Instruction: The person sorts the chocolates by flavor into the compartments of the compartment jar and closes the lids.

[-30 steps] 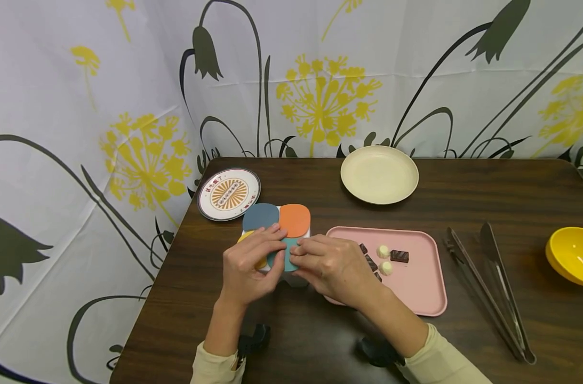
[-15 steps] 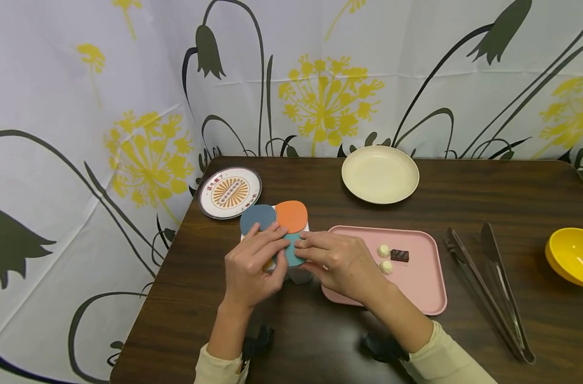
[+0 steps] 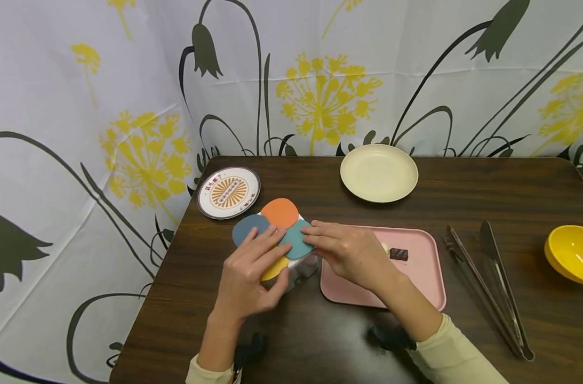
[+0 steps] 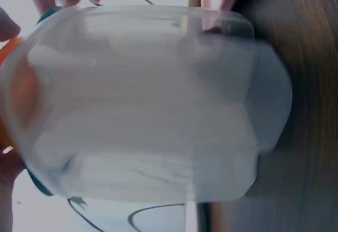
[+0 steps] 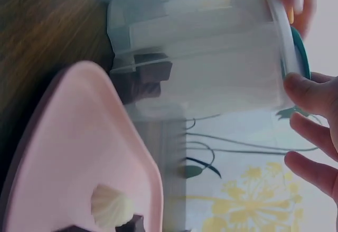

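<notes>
Both hands hold a translucent plastic container (image 3: 304, 271) whose white-rimmed lid carries blue (image 3: 247, 228), orange (image 3: 279, 213), teal (image 3: 298, 240) and yellow (image 3: 274, 269) rounded flaps. My left hand (image 3: 248, 272) lies over the lid's near left side, covering parts of the blue and yellow flaps, its thumb at the front. My right hand (image 3: 351, 253) grips the right edge by the teal flap. In the right wrist view its thumb (image 5: 306, 92) presses the lid rim. Dark chocolate pieces (image 5: 153, 72) show at the container's lower part in that view.
A pink tray (image 3: 423, 285) beside the container bears a dark chocolate (image 3: 399, 254) and a white piece (image 5: 110, 206). Metal tongs (image 3: 504, 306) and a yellow bowl (image 3: 572, 256) are at right. A cream plate (image 3: 379, 173) and a patterned plate (image 3: 229, 193) stand behind.
The container has turned counterclockwise as seen from above: the orange flap moved left, the teal one right. Both hands keep hold, and the right hand has moved slightly right.
</notes>
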Tool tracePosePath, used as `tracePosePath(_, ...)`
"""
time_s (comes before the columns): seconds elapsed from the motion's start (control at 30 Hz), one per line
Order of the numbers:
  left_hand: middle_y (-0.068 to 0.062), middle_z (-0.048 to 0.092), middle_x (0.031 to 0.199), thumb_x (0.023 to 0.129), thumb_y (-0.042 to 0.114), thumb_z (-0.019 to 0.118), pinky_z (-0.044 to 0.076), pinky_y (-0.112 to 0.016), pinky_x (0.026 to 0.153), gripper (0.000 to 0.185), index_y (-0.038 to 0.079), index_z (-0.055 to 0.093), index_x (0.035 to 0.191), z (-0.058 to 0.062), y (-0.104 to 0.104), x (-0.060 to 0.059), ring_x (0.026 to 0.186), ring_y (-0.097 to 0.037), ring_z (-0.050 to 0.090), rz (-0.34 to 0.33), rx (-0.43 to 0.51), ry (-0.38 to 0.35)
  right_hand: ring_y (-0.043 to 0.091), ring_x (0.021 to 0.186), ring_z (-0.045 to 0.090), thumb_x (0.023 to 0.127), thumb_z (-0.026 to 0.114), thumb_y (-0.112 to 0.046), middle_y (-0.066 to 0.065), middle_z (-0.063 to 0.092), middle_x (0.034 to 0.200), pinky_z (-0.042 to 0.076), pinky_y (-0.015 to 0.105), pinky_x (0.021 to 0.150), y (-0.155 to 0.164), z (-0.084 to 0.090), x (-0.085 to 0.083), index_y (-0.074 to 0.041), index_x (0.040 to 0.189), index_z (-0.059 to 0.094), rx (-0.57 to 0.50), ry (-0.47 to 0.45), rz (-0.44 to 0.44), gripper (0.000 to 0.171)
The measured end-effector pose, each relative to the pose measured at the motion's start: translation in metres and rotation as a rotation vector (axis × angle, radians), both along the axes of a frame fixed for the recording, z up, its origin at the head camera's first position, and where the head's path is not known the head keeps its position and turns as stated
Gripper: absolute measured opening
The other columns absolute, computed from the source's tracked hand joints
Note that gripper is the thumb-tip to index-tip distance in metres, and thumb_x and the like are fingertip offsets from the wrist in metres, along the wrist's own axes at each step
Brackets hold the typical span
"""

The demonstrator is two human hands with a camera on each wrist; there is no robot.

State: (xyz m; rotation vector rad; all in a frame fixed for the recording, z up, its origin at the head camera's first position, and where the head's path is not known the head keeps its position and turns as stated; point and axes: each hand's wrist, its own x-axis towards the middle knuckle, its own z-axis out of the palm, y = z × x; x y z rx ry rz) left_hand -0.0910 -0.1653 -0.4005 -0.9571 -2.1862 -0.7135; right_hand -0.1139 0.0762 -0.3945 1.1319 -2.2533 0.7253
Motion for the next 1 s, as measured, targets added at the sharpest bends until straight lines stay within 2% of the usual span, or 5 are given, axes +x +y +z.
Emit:
tracePosePath(0.2, -0.009, 0.061, 0.133, 0.075, 0.027, 0.059, 0.031, -0.064, 0.106, 0.05, 0.01, 0.071, 0.12, 0.007, -0.006, 0.008, 0.126, -0.03, 0.054, -0.074, -0.082, -0.096, 0.014, 0.122, 0.058, 0.086, 0.074, -0.009, -0.003, 0.061, 0.134, 0.051, 0.033, 0.093, 0.009, -0.003, -0.005, -0.012, 0.124, 0.07, 0.025, -0.021, -0.018, 0.039)
tracePosePath(0.3, -0.008, 0.057, 0.138, 0.072, 0.025, 0.06, 0.029, -0.064, 0.107, 0.056, 0.012, 0.068, 0.125, 0.01, -0.008, 0.011, 0.13, -0.03, 0.05, -0.079, -0.121, -0.136, 0.016, 0.124, 0.056, 0.087, 0.074, -0.011, -0.002, 0.06, 0.136, 0.051, 0.034, 0.094, 0.011, -0.004, -0.007, -0.013, 0.128, 0.067, 0.045, -0.029, -0.036, 0.041)
tracePosePath(0.47, -0.005, 0.054, 0.142, 0.074, 0.027, 0.064, 0.024, -0.06, 0.111, 0.057, 0.014, 0.066, 0.13, 0.012, -0.008, 0.013, 0.133, -0.028, 0.046, -0.076, -0.152, -0.193, 0.02, 0.13, 0.051, 0.086, 0.077, -0.018, 0.002, 0.057, 0.139, 0.047, 0.036, 0.099, 0.012, -0.003, -0.007, -0.012, 0.132, 0.064, 0.07, -0.045, -0.049, 0.048)
tracePosePath(0.7, -0.003, 0.058, 0.137, 0.076, 0.034, 0.065, 0.027, -0.055, 0.109, 0.054, 0.015, 0.068, 0.126, 0.012, -0.007, 0.011, 0.128, -0.026, 0.05, -0.063, -0.128, -0.159, 0.027, 0.133, 0.047, 0.083, 0.079, -0.017, 0.009, 0.055, 0.141, 0.043, 0.04, 0.104, 0.01, -0.001, 0.0, -0.006, 0.134, 0.061, 0.087, -0.031, -0.013, 0.055)
tracePosePath(1.0, -0.004, 0.063, 0.13, 0.081, 0.047, 0.068, 0.036, -0.051, 0.097, 0.049, 0.015, 0.073, 0.117, 0.009, -0.002, 0.006, 0.117, -0.026, 0.056, -0.036, -0.084, -0.084, 0.026, 0.13, 0.05, 0.083, 0.079, -0.017, 0.007, 0.059, 0.136, 0.041, 0.04, 0.106, 0.004, 0.002, 0.009, -0.009, 0.126, 0.067, 0.09, -0.007, 0.047, 0.046)
